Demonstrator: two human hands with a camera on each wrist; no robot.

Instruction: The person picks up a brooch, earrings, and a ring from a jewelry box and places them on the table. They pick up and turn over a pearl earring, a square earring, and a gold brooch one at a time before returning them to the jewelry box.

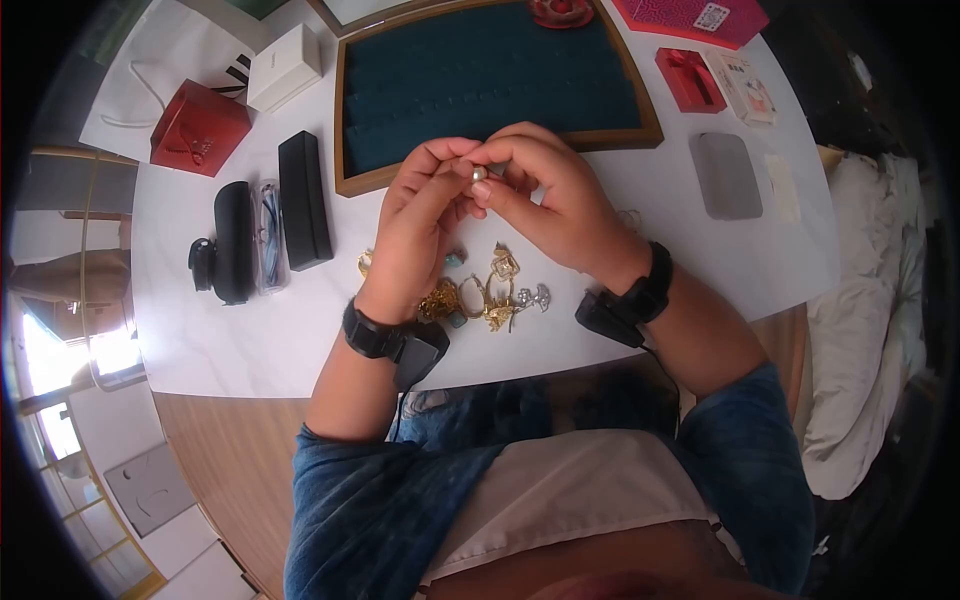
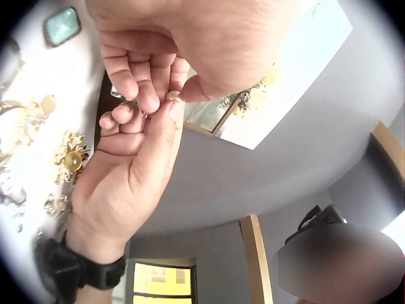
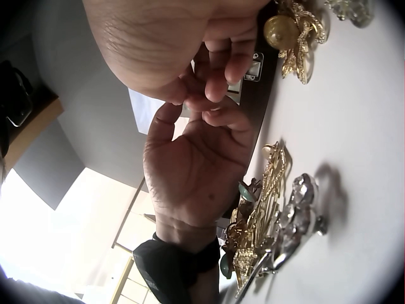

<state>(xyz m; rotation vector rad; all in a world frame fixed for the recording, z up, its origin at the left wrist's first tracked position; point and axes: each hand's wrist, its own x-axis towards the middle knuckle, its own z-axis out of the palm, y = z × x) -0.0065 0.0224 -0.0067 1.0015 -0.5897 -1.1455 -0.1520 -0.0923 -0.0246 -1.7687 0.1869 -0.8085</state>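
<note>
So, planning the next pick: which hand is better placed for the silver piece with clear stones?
Probably the right hand: the silver piece lies on its side of the jewellery. The left hand, also at the pearly bead, could likely hold that.

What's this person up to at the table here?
Someone seated at a white table holds a small pearl-like piece at the fingertips of both hands, the left hand and right hand meeting around it. The fingers hide whatever it may be attached to. Gold jewellery and a silver piece lie nearer the body; a wood-framed, dark-lined tray sits beyond the hands.
</note>
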